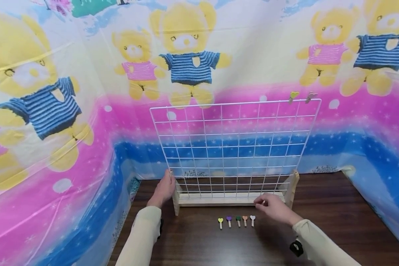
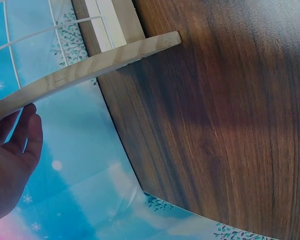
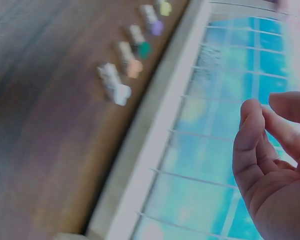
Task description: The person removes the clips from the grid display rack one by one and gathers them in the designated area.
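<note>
A white wire grid (image 1: 222, 147) stands upright in a wooden stand (image 1: 216, 201). My left hand (image 1: 165, 188) touches the stand's left side piece (image 2: 90, 62), its fingers fairly straight against the wood. Over the stand's right front hovers my right hand (image 1: 274, 207), fingers loosely bent with nothing between thumb and fingertips (image 3: 252, 112). In front of the stand, small heart-topped clothespins lie in a row: yellow (image 1: 221, 223), purple (image 1: 229, 221), green (image 1: 238, 221), orange (image 1: 245, 221) and white (image 1: 252, 220). A yellow-heart clothespin (image 1: 293, 96) and a greyish one (image 1: 310, 97) sit on the grid's top wire, at right.
The dark wood-grain table (image 1: 199, 244) carries the stand near its back edge. A cloth printed with teddy bears (image 1: 189, 44) hangs behind the table and along both sides.
</note>
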`<state>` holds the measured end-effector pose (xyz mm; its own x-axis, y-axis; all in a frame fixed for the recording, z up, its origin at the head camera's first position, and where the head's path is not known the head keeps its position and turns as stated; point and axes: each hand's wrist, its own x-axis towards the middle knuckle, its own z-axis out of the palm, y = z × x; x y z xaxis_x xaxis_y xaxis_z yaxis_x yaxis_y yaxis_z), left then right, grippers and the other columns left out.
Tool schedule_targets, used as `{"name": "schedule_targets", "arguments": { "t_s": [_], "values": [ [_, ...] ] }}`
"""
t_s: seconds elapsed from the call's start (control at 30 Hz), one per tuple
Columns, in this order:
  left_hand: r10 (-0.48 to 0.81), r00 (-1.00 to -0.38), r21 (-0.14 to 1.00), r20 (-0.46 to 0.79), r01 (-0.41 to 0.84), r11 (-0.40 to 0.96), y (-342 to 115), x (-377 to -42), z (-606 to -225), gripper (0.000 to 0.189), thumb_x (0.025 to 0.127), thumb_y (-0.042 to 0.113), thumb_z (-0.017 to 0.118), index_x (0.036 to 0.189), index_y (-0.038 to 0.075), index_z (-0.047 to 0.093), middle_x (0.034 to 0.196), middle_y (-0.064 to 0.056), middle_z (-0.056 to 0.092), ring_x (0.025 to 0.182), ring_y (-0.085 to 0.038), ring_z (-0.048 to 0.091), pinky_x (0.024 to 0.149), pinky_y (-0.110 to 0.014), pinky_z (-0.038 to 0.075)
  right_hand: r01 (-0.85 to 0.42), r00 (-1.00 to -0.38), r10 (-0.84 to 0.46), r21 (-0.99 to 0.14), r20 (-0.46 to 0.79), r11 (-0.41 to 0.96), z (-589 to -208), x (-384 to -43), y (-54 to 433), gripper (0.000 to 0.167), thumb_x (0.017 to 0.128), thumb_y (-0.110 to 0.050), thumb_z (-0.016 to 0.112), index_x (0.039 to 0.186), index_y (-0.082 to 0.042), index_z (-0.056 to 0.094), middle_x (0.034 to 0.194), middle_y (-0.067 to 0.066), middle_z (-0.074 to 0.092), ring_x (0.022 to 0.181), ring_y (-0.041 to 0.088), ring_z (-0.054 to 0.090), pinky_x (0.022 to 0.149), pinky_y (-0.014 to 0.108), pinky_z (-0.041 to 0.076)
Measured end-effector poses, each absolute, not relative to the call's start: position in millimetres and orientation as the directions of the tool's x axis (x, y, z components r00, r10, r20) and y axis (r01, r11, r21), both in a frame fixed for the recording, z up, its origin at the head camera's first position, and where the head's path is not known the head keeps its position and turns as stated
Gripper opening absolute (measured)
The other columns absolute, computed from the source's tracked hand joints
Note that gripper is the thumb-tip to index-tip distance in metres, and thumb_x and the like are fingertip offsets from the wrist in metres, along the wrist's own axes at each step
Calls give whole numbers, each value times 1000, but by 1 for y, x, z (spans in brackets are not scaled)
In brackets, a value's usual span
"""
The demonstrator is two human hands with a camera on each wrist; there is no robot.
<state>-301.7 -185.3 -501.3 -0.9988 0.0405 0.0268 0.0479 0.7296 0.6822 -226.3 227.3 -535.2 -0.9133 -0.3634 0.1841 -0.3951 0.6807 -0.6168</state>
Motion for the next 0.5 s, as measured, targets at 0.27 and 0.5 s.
{"name": "schedule_targets", "arguments": {
  "t_s": [0.27, 0.5],
  "values": [
    [33, -999, 678, 39, 51, 733, -185, -300, -504, 16, 104, 23, 29, 111, 10, 34, 80, -8, 43, 62, -22, 43, 56, -34, 37, -337, -941, -256, -661, 220, 670, -493, -225, 247, 13, 91, -10, 62, 102, -7, 69, 83, 1, 59, 63, 11, 54, 52, 27, 45],
    [29, -999, 673, 46, 52, 738, -184, -303, -502, 15, 104, 22, 29, 110, 10, 36, 80, -8, 44, 61, -22, 44, 56, -34, 37, -359, -932, -221, -658, 286, 662, -461, -225, 260, 14, 92, -14, 62, 105, -10, 68, 70, 0, 55, 55, 13, 48, 49, 27, 41]
  ]
}}
